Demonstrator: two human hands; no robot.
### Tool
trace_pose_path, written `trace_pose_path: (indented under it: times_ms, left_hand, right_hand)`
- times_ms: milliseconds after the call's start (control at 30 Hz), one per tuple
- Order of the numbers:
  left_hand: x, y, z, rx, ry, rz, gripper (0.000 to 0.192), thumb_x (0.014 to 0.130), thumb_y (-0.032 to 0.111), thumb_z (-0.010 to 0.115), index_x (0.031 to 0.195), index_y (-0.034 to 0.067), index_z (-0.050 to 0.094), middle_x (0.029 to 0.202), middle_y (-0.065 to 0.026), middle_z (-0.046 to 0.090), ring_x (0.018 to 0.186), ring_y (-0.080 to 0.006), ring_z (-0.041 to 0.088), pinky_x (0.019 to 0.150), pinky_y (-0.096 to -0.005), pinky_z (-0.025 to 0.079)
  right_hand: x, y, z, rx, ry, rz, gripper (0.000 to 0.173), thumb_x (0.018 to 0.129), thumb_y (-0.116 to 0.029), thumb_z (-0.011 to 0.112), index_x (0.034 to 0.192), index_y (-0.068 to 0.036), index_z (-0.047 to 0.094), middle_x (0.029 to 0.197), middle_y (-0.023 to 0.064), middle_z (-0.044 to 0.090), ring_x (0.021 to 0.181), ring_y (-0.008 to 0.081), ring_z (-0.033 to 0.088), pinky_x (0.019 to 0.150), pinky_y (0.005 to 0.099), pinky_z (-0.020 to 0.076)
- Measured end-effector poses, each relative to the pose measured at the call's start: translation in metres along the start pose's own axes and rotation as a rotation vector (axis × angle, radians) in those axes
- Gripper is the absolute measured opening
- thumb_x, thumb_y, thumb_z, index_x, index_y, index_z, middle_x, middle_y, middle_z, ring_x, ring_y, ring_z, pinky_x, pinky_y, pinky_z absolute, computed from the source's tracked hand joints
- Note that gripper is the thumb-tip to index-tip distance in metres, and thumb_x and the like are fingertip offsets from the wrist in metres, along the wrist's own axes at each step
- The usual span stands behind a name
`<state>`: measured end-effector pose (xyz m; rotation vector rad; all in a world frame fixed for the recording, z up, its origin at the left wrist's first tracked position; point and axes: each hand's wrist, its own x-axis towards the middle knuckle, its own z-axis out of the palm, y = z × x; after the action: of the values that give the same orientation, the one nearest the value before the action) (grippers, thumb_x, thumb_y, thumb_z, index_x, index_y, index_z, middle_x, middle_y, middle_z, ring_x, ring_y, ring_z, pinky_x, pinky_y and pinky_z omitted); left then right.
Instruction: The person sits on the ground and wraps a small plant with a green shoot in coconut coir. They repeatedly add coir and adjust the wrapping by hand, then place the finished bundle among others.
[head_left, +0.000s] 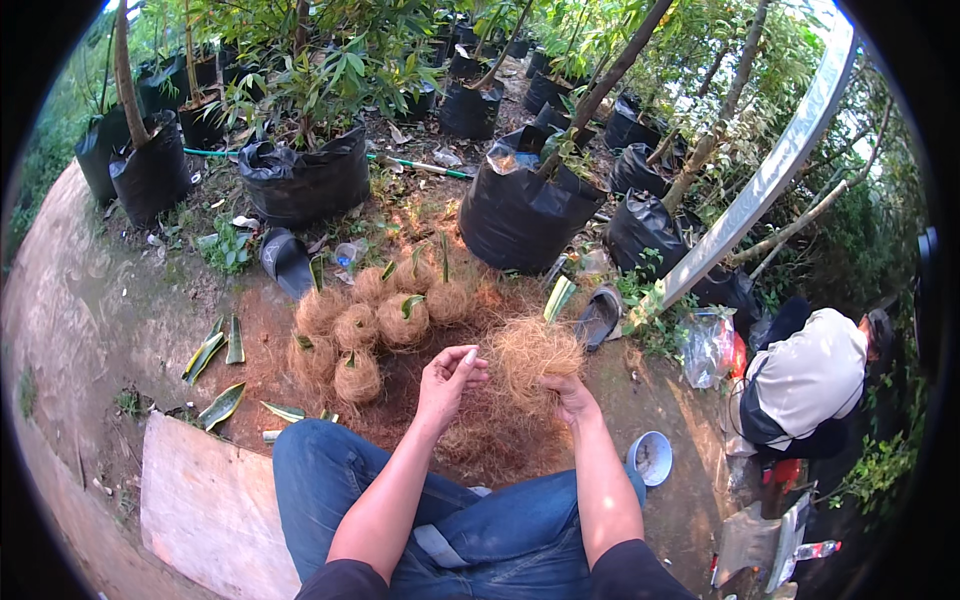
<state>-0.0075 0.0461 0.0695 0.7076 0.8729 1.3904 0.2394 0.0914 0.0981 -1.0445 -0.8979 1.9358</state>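
Note:
My right hand (568, 395) grips the lower edge of a loose ball of brown coconut fibre (531, 352), from whose top a variegated snake plant leaf piece (559, 298) sticks up. Just left of that ball, my left hand (452, 379) is raised with its thumb and fingertips close together; whether a thin strand lies between them cannot be made out. Several finished-looking fibre balls (403, 321) with green leaf tips stand grouped to the left. Cut snake plant leaves (204, 356) lie on the soil further left. Loose fibre (480, 442) is spread below my hands.
Black plastic grow bags (525, 214) with young trees stand ahead. Two dark sandals (285, 262) lie apart on the ground. A blue bowl (651, 457) is by my right knee, a board (210, 502) at my left. A person (810, 379) crouches at the far right beside plastic bags (706, 346).

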Motion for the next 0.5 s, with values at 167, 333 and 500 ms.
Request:
trace_pose_path:
  times_ms: [167,333,500]
  left_hand:
    - [-0.005,-0.022,-0.001,-0.298,0.015,-0.410,0.059,0.104,0.055,0.057,0.144,0.012,0.052,0.127,-0.0053,0.066,0.107,-0.0145,0.066,0.090,-0.0333,0.058]
    - [-0.011,-0.037,0.000,-0.545,-0.266,-0.521,0.064,0.103,0.059,0.055,0.148,0.014,0.052,0.141,-0.0080,0.063,0.123,-0.0213,0.065,0.093,-0.0447,0.061]
    - [-0.014,-0.037,-0.001,-0.468,-0.306,-0.473,0.061,0.103,0.054,0.057,0.147,0.011,0.053,0.136,-0.0084,0.066,0.120,-0.0208,0.067,0.096,-0.0412,0.060]
  right_hand:
    - [-0.005,0.006,0.011,-0.105,-0.062,0.128,0.074,0.077,-0.003,0.085,0.144,-0.007,0.054,0.134,0.0085,0.066,0.124,0.0216,0.063,0.100,0.0362,0.0557]
    - [-0.007,0.003,0.041,-0.505,-0.230,-0.007,0.075,0.076,-0.008,0.087,0.143,-0.005,0.055,0.134,0.0077,0.064,0.121,0.0229,0.063,0.107,0.0380,0.0501]
    - [-0.019,-0.017,0.059,-1.347,-0.048,-0.135,0.087,0.072,-0.020,0.088,0.148,-0.004,0.050,0.150,0.0174,0.047,0.140,0.0324,0.047,0.118,0.0423,0.0391]
